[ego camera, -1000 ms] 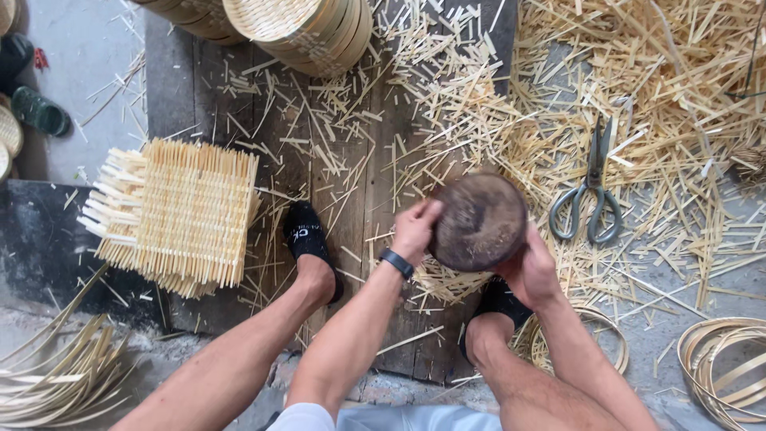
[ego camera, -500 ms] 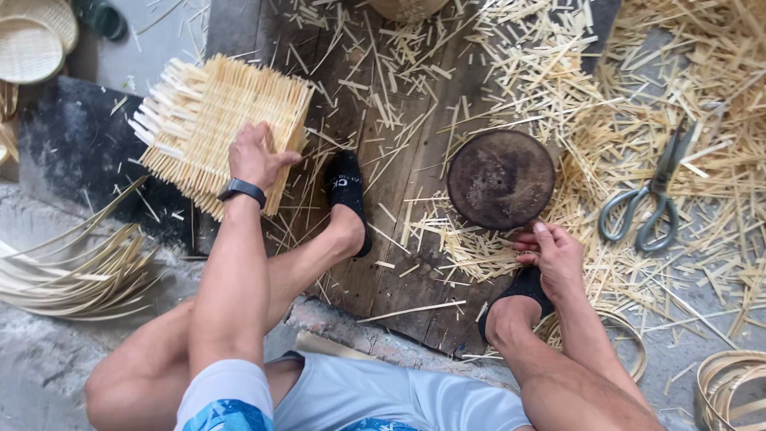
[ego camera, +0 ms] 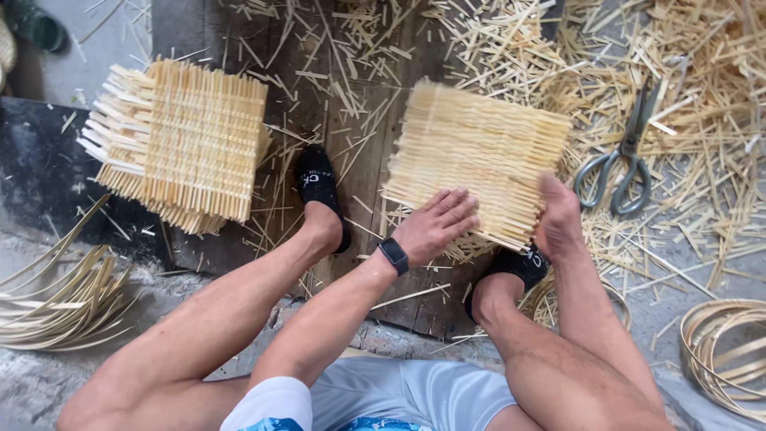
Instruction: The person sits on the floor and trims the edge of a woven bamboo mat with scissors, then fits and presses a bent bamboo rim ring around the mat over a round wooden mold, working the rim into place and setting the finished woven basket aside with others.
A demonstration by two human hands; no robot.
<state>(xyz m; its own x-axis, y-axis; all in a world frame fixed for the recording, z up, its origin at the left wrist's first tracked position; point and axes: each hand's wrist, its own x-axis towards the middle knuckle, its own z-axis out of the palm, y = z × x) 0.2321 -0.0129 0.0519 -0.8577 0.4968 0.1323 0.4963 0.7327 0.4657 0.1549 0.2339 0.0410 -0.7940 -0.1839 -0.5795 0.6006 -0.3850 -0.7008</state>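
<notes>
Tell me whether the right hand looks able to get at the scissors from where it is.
Probably yes. The right hand grips the woven mat's edge, and the scissors lie just beside it on loose bamboo scraps with nothing between; it would need to let go first.

The square woven mat of pale bamboo strips (ego camera: 479,156) looks matt and ribbed. The dark plank board (ego camera: 375,144) is rough, weathered wood. The grey scissors (ego camera: 626,164) are dull metal; the black wristband (ego camera: 393,256) looks smooth plastic.
</notes>
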